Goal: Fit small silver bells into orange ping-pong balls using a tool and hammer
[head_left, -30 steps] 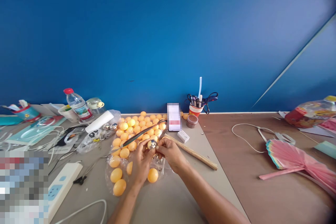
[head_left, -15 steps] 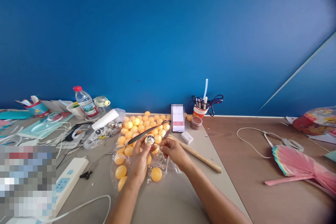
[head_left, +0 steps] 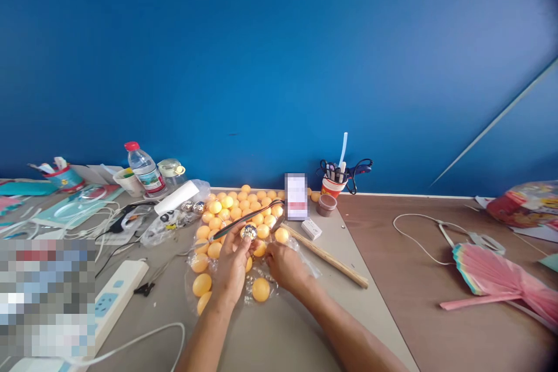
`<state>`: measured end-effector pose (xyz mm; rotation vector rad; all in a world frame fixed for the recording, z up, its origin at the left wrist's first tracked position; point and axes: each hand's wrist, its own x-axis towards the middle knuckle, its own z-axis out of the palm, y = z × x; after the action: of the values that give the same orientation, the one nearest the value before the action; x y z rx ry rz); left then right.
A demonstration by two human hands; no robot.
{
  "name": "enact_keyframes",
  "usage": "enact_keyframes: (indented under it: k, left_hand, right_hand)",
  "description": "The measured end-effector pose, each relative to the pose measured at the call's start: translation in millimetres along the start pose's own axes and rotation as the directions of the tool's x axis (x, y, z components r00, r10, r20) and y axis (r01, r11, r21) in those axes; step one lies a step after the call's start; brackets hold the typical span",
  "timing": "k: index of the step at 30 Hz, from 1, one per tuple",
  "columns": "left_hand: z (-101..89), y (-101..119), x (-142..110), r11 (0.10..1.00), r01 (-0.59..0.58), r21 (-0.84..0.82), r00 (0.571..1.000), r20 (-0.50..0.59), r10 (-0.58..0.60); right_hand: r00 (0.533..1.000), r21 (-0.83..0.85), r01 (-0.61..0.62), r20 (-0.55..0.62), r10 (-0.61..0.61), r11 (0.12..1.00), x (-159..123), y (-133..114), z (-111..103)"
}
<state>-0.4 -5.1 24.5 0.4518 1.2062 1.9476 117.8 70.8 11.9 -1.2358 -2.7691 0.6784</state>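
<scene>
A shiny silver ball (head_left: 249, 233) is pinched between the thumb and fingers of my left hand (head_left: 232, 272). My right hand (head_left: 285, 266) is closed just to the right of it, low over a clear plastic bag (head_left: 265, 274). Its fingertips face away from me, and anything in them is hidden. Many orange balls (head_left: 260, 289) lie around and beyond both hands. A dark strap (head_left: 239, 221) stretches across them. Just beyond my right hand, a wooden stick (head_left: 326, 257) slants toward the right.
A phone (head_left: 296, 196) stands upright at the back, with a small white box (head_left: 311, 229) and a lidded brown tub (head_left: 326, 205) nearby. At left are a power strip (head_left: 108, 302), a water bottle (head_left: 148, 171) and cables. A pink fan (head_left: 492, 270) lies at right.
My right hand has come away from the silver ball and moved slightly down over the plastic. My left hand keeps hold of the ball. The whole view has shifted a little.
</scene>
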Motion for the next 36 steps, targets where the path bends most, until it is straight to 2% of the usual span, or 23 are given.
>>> enact_keyframes:
  k: [5,8,16,20,23,26,29,33,36]
  left_hand:
    - [-0.7,-1.3,0.8,1.0,0.008,-0.006,1.0,0.007,-0.008]
    - [-0.6,-1.6,0.9,1.0,0.005,-0.022,1.0,0.014,-0.005]
    - [-0.7,-3.1,-0.4,1.0,-0.001,-0.015,0.999,0.037,0.001]
    - [-2.4,-5.3,-1.1,1.0,-0.026,0.017,0.997,0.073,0.025]
    - [-4.4,-7.1,-0.1,0.997,-0.044,0.055,0.994,0.107,0.038]
    - [-5.8,-8.3,1.2,0.996,-0.046,0.075,0.995,0.09,0.039]
    - [-5.8,-8.0,1.2,0.996,-0.041,0.074,0.995,0.09,0.034]
    - [-3.2,-5.6,0.2,0.997,-0.036,0.063,0.996,0.089,0.03]
    - [-1.5,-4.1,0.1,0.998,-0.036,0.049,0.997,0.064,0.032]
  right_hand:
    - [0.998,-0.102,-0.033,0.057,0.039,0.994,-3.4,-4.5,-1.5]
    - [0.998,-0.1,-0.036,0.057,0.042,0.994,-3.1,-3.8,1.7]
    - [0.999,0.161,-0.014,-0.04,0.02,0.987,2.7,6.1,2.2]
    - [0.996,0.239,-0.021,-0.076,0.041,0.971,4.7,7.4,-0.5]
    - [0.991,0.269,0.031,-0.133,0.005,0.963,6.3,9.0,-1.1]
    - [0.992,0.246,0.072,-0.12,-0.044,0.967,7.3,10.4,-1.6]
    - [0.995,0.265,0.063,-0.086,-0.042,0.962,7.5,11.1,-2.0]
    - [0.997,0.338,0.032,-0.077,-0.006,0.941,6.8,11.5,-4.6]
    - [0.997,0.477,0.046,-0.081,-0.009,0.878,6.3,10.9,-8.9]
